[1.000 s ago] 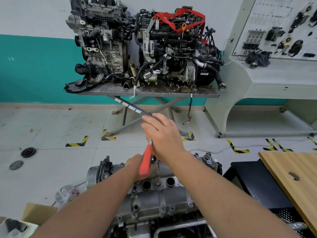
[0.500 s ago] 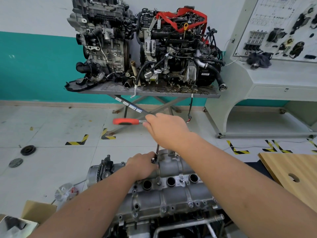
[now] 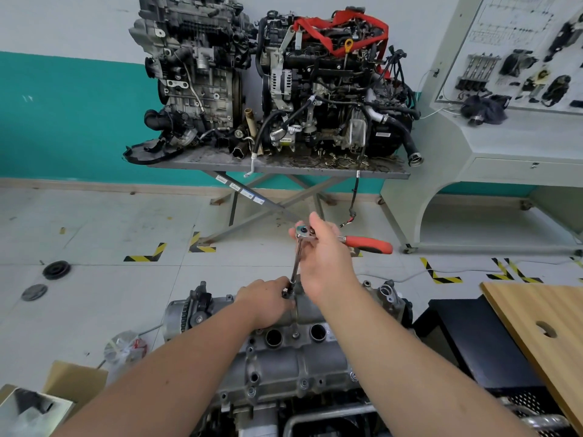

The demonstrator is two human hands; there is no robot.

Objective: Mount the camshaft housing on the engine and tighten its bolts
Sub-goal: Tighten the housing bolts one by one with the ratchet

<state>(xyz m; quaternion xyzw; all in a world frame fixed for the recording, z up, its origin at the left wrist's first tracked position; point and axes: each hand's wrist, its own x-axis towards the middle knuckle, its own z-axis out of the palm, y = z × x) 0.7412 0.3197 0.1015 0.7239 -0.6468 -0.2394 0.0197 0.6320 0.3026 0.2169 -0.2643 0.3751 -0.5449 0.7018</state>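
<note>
The grey camshaft housing (image 3: 284, 364) lies on top of the engine in front of me, with round plug holes and small bolts along its edges. A ratchet wrench (image 3: 367, 243) with a red handle stands on a long extension bar whose socket sits at the housing's far edge. My right hand (image 3: 328, 263) grips the ratchet at its head, the handle sticking out to the right. My left hand (image 3: 268, 302) pinches the lower end of the extension at the socket, which hides the bolt.
Two other engines stand on a grey scissor table (image 3: 277, 165) by the wall. A wooden board (image 3: 542, 332) and a black stand (image 3: 473, 342) are at my right. A cardboard box (image 3: 47, 395) sits at lower left; round discs (image 3: 56, 269) lie on the floor.
The ratchet's red handle has swung round, from pointing towards me, to the left, and now to the right. My left hand stays at the socket.
</note>
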